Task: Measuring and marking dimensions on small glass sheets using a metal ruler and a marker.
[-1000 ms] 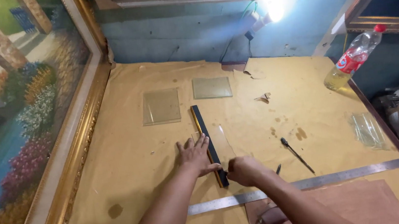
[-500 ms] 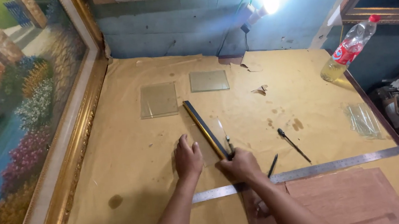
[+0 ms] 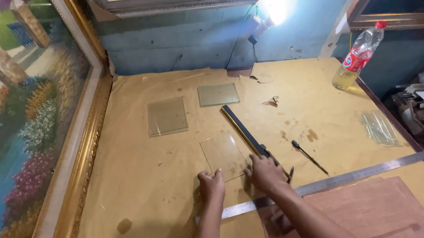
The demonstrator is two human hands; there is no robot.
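A small clear glass pane (image 3: 220, 156) lies flat on the brown paper-covered table (image 3: 141, 194). My left hand (image 3: 212, 185) has curled fingers gripping the pane's near left corner. My right hand (image 3: 266, 173) covers the near end of a black straightedge bar (image 3: 240, 127), which runs along the pane's right edge. It also touches the pane's near right corner. A dark tool tip pokes out just right of this hand. A long steel ruler (image 3: 344, 178) lies across the table under my right forearm.
Two more glass panes (image 3: 166, 116) (image 3: 218, 94) lie farther back. A pen-like cutter (image 3: 308, 157) and glass strips (image 3: 379, 126) lie right. A plastic bottle (image 3: 358, 57) stands far right, a wooden board (image 3: 369, 212) near right. A gold-framed painting (image 3: 24, 128) leans left.
The view has swung. The black bar now lies along the right edge of the small pane. My left hand went from lying flat on the table to gripping the pane's near corner.
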